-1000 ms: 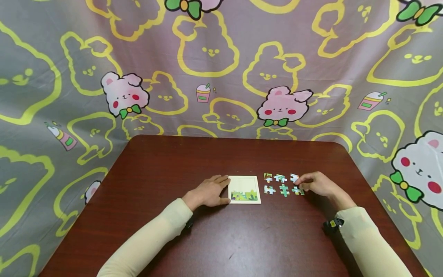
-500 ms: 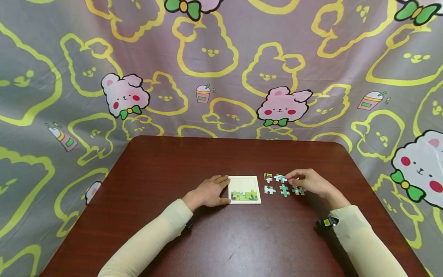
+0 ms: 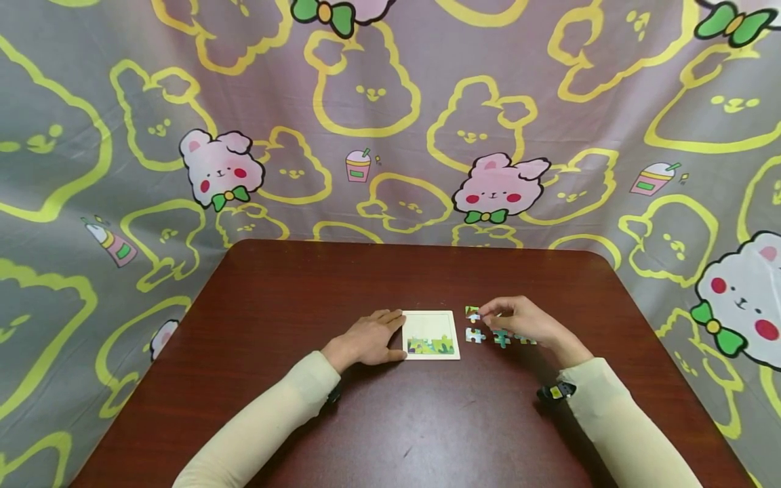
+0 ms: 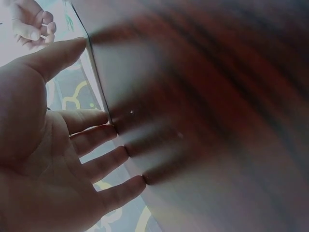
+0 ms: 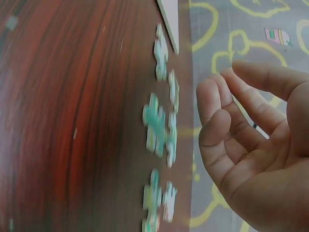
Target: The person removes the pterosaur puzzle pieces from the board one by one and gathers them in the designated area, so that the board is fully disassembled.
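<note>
A small pale puzzle board (image 3: 430, 324) lies flat on the table, with a green landscape strip (image 3: 430, 346) filling its lower part. Along its left edge rests my left hand (image 3: 369, 337), thumb and fingers extended and spread, fingertips touching that edge. My right hand (image 3: 521, 320) hovers just above loose jigsaw pieces right of the board, its fingers loosely bent. The right wrist view shows nothing between them. Nearest its fingertips is the upper-left jigsaw piece (image 3: 472, 312). Below lie a white-blue piece (image 3: 474, 335) and a green piece (image 3: 502, 339). Two upper pieces are hidden behind the hand in the head view.
The dark reddish-brown table (image 3: 305, 285) stretches around the board on all sides. Behind it hangs a grey curtain (image 3: 390, 196) printed with cartoon rabbits. Another jigsaw piece (image 5: 152, 203) lies at the right end of the lower row.
My right hand has moved left along the upper row, from the right end to the upper-left piece. The left hand and the board have stayed put.
</note>
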`<state>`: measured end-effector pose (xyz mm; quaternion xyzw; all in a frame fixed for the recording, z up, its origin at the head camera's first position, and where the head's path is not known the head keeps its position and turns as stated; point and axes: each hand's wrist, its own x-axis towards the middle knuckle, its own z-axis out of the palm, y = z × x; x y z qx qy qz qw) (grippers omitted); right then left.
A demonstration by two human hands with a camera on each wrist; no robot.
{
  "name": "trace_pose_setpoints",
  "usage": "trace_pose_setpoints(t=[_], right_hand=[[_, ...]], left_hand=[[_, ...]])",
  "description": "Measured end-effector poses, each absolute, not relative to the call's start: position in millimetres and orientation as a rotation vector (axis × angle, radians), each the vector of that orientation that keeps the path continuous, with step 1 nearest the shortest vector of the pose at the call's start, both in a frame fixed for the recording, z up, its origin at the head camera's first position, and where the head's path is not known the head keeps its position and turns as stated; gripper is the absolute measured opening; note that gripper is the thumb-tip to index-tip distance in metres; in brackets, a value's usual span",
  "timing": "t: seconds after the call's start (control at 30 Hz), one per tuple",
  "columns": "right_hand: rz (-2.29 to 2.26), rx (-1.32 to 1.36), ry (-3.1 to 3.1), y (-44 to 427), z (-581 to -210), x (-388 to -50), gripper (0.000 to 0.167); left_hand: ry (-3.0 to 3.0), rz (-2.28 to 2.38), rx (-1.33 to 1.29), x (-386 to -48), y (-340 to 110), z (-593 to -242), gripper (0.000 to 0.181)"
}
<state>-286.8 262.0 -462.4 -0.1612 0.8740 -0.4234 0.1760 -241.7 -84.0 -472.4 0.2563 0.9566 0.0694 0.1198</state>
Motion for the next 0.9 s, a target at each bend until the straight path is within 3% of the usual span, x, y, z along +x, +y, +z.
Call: trace_pose_setpoints(t=[0.9], right_hand=[[-1.235,-0.735,2.388,182.1,-469.6,-274.7,0.023]], left_hand=[[2.805,0.168,0.736,-242.1,-83.2,-474.3,0.081]])
